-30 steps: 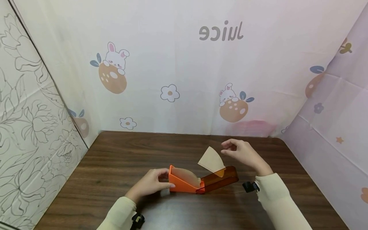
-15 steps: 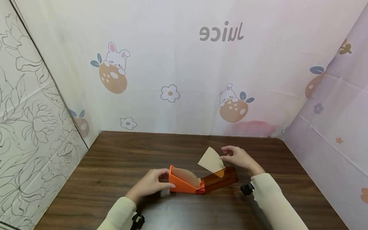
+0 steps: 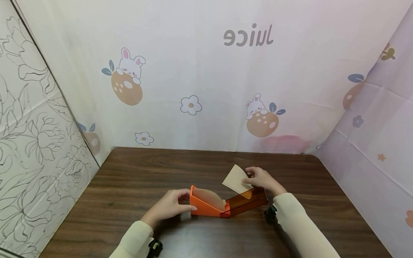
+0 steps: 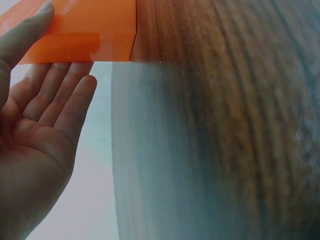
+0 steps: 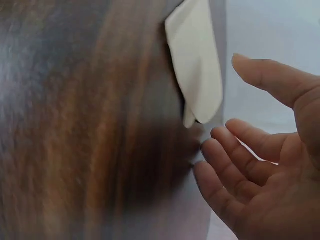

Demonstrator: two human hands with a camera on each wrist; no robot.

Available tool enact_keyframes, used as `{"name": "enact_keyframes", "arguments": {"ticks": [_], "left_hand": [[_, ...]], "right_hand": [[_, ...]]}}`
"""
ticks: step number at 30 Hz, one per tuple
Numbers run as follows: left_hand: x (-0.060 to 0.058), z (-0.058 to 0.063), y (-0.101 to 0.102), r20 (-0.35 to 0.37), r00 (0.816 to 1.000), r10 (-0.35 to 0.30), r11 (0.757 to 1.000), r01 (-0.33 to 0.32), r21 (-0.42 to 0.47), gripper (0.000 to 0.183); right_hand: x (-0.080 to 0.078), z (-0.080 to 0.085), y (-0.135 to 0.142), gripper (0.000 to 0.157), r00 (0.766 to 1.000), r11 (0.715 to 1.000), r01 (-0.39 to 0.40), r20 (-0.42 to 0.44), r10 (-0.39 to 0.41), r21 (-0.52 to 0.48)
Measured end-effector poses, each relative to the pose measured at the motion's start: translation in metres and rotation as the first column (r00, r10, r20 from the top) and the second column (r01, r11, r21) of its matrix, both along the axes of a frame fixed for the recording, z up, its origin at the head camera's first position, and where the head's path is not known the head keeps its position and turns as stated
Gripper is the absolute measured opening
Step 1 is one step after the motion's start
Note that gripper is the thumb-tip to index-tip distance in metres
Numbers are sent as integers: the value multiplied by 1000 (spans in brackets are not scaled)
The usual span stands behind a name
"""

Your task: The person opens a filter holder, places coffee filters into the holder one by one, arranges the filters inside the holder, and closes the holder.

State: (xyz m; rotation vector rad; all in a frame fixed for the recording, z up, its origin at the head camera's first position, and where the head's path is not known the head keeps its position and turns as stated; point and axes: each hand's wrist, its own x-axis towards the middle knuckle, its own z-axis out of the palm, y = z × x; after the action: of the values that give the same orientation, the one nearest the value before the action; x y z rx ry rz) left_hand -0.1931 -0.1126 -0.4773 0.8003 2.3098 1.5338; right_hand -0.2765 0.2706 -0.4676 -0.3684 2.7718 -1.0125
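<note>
My left hand (image 3: 169, 205) grips the left end of an orange coffee filter holder (image 3: 204, 208), its thumb on the near side and the fingers behind. In the left wrist view the thumb lies on the orange wall (image 4: 95, 30). Paper filters (image 3: 209, 197) stand inside the holder. Its see-through brown lid (image 3: 248, 201) is swung out to the right. One loose tan coffee filter (image 3: 236, 179) lies behind the lid, which covers its lower tip. My right hand (image 3: 260, 178) is at this filter's right edge. The right wrist view shows its fingers spread and relaxed beside the filter (image 5: 195, 60), holding nothing.
The holder and loose filter are on a dark wood-grain table (image 3: 138, 172). A printed curtain (image 3: 193, 71) hangs along the table's far edge, with more patterned cloth at left and right.
My right hand has come left and toward me, down to the loose filter's right edge. My left hand, the holder and the filter have stayed in place.
</note>
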Motion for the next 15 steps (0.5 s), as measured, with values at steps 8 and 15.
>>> {"name": "enact_keyframes", "arguments": {"ticks": [8,15], "left_hand": [[0,0,0,4,1000,-1,1000,1,1,27],[0,0,-1,5,1000,0,1000,0,-9,27]], "right_hand": [[-6,-6,-11,60,998,995,32,-61,-26,95],[-5,-3,-16,60,996,989,93,-17,-92,111]]}}
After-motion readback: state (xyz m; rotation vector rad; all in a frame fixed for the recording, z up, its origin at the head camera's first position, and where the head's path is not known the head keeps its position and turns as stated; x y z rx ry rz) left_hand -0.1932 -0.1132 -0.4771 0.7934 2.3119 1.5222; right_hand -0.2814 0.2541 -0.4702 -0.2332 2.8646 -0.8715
